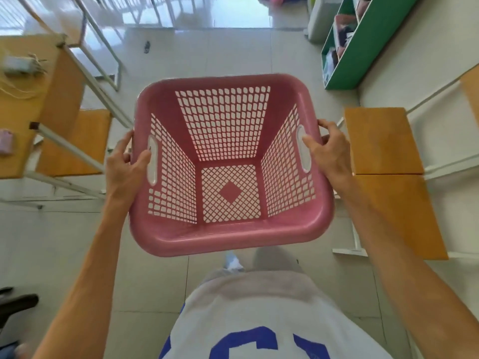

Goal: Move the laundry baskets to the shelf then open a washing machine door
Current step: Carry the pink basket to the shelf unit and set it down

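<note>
While the left hand clamps its fingers on one side rim, the empty pink basket hangs level over the floor, the right hand clamped on the opposite rim. Ahead to the right stands the green shelf, nearer the right hand.

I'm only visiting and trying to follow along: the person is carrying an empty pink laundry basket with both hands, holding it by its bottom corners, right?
Not quite. The head view shows the pink laundry basket empty and carried with both hands, but the left hand and right hand grip the rim at the two side handles, not the bottom corners.
</note>
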Tool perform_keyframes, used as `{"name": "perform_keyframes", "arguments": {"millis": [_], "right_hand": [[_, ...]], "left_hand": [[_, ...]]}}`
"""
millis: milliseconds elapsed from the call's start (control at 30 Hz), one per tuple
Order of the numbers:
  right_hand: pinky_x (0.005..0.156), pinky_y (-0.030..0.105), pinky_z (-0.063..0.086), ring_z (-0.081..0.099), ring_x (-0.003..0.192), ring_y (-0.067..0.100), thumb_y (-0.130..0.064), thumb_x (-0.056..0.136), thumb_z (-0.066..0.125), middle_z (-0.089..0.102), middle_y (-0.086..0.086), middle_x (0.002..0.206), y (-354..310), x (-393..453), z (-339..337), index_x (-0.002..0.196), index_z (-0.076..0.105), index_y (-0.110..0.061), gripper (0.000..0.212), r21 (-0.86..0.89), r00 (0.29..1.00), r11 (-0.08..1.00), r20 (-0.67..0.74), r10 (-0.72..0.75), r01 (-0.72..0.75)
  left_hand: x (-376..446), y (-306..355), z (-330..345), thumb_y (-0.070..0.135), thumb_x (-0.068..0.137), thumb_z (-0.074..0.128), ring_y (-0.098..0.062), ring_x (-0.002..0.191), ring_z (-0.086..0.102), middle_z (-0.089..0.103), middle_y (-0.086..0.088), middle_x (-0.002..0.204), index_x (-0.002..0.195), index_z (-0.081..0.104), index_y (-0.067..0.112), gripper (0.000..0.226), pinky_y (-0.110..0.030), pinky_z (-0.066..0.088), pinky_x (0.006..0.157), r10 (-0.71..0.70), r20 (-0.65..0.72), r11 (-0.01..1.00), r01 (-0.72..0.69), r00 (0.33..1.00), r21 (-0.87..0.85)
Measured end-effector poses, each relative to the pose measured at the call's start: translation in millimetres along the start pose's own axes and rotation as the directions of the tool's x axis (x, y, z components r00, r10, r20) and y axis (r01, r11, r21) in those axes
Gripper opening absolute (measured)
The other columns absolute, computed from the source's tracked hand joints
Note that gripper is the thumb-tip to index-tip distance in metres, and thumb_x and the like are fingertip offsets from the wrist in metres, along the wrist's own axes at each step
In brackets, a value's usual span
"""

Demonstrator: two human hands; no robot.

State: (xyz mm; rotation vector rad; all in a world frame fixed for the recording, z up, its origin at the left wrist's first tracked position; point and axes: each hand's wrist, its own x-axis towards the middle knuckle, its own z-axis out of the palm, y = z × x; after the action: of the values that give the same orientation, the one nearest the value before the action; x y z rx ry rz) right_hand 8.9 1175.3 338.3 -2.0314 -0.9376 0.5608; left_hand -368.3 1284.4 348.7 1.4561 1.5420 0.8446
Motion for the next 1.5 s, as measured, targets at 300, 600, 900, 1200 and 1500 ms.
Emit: {"name": "perform_keyframes", "arguments": {"millis": [300,600,900,1200,1500], "right_hand": [[0.064,0.033,0.063,0.073,0.07,0.013,-0.04,0.086,0.064,0.072,0.002,0.095,-4,152,3,0.131,0.053,-0.021,0.05,0.077,0.982,0.994,-0.168,0.083,-0.071],[0.045,0.018,0.055,0.07,0.055,0.007,-0.037,0.088,0.064,0.068,-0.005,0.081,-1,349,-43,0.13,0.052,-0.019,0.047,0.136,0.93,0.966,-0.271,0.249,-0.219],[0.041,0.014,0.05,0.068,0.054,0.005,-0.043,0.088,0.063,0.068,-0.005,0.08,9,492,-87,0.125,0.053,-0.024,0.043,0.197,0.804,0.924,-0.457,0.381,-0.327],[0.053,0.032,0.061,0.072,0.063,0.012,-0.038,0.082,0.068,0.073,0.0,0.087,41,623,-96,0.123,0.057,-0.025,0.044,0.44,0.5,0.801,-0.627,0.597,-0.406],[0.043,0.012,0.047,0.068,0.06,-0.003,-0.03,0.086,0.069,0.07,-0.004,0.089,62,695,-89,0.124,0.057,-0.018,0.041,0.679,0.094,0.663,-0.673,0.733,-0.314]], "left_hand": [[178,63,92,0.022,0.093,0.061,-0.006,0.061,0.071,0.069,0.005,0.086,0.146,0.042,0.033,0.057,-0.024,0.059,0.052,0.122,0.054,0.992,-0.123,0.991,0.009],[382,171,257,0.022,0.094,0.062,-0.032,0.072,0.071,0.069,-0.012,0.096,0.139,0.043,0.048,0.056,-0.051,0.061,0.071,0.218,0.245,0.968,-0.24,0.945,0.067],[546,265,426,0.021,0.093,0.063,-0.029,0.067,0.071,0.068,-0.004,0.087,0.142,0.044,0.04,0.055,-0.042,0.061,0.063,0.253,0.436,0.955,-0.296,0.864,0.031],[708,365,633,0.019,0.094,0.061,-0.025,0.068,0.071,0.068,-0.009,0.098,0.145,0.039,0.042,0.06,-0.038,0.06,0.058,0.257,0.756,0.892,-0.449,0.603,0.055],[777,465,840,0.035,0.081,0.063,-0.037,0.091,0.068,0.069,-0.017,0.113,0.15,0.03,0.04,0.077,-0.051,0.057,0.082,0.226,0.957,0.627,-0.779,0.181,-0.001]]}}
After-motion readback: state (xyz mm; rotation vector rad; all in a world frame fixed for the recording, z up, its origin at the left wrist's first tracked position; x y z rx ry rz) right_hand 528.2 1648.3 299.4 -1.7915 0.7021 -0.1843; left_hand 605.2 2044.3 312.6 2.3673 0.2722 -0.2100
